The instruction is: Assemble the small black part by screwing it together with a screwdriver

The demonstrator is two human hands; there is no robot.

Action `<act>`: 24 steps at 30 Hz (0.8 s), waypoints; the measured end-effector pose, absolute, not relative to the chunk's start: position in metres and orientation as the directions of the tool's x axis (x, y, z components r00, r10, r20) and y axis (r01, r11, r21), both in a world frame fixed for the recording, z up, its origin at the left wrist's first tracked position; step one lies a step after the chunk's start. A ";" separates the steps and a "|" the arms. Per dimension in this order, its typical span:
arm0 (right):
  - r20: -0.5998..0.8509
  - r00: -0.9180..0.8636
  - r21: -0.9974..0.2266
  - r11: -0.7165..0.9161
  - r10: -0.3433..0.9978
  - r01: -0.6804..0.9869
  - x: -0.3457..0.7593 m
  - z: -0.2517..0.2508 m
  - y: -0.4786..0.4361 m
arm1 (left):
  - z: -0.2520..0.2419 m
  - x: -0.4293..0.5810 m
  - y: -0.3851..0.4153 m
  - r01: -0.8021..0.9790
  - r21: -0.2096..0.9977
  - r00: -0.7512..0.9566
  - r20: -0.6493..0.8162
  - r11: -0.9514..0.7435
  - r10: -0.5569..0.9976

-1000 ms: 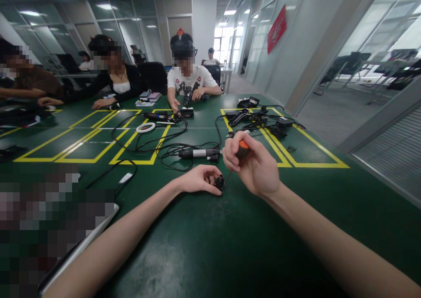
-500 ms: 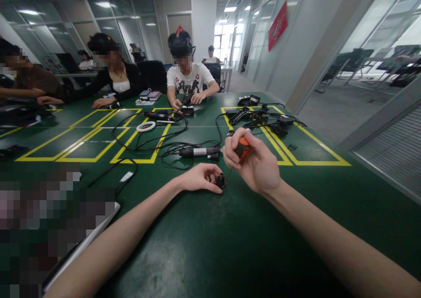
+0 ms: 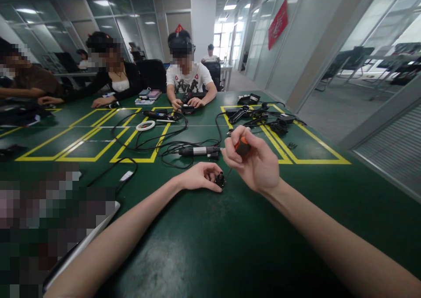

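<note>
I have a small black part with a short upright cylinder (image 3: 220, 180) low over the middle of the bench, pinched between the thumb and fingers of my left hand (image 3: 200, 176). My right hand (image 3: 255, 163), just to its right, is closed around the orange-and-black handle of a screwdriver (image 3: 242, 146); its thin shaft slants down toward the part's right side, though I can't tell whether the tip touches. Under both lies the dark green, smooth bench (image 3: 204, 245). Just beyond my left hand I see a silver-and-black cylindrical tool (image 3: 199, 151) lying crosswise amid loops of black cable. Farther left sits a flat white ring (image 3: 145, 126), near a long black tool (image 3: 161, 115). On the near left, a white tag (image 3: 126, 175) hangs on a thin black cord. On the right, past my right hand, a jumble of black parts and cables (image 3: 263, 118) spreads over yellow tape outlines (image 3: 320, 162), with a few tiny dark pieces (image 3: 292, 145) nearer me, too small to make out. Across the far side, a co-worker in a white printed T-shirt (image 3: 197, 74) has both hands on a black device.
</note>
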State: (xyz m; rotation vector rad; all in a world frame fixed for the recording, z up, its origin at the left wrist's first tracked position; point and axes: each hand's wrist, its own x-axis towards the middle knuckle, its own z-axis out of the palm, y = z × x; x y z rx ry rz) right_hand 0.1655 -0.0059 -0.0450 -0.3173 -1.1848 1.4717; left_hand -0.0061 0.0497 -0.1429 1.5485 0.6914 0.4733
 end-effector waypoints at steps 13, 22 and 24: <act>0.395 -0.314 -0.788 0.143 0.863 -0.599 0.168 -0.047 -0.003 | -0.142 -0.005 0.049 0.151 0.988 0.728 -0.115 0.006 0.676; 0.388 -0.326 -0.819 0.161 0.862 -0.551 0.165 -0.043 -0.005 | -0.140 -0.006 0.049 0.174 0.984 0.730 -0.110 -0.027 0.674; 0.396 -0.349 -0.817 0.153 0.849 -0.557 0.165 -0.044 -0.006 | -0.138 -0.006 0.049 0.182 0.982 0.734 -0.107 -0.041 0.671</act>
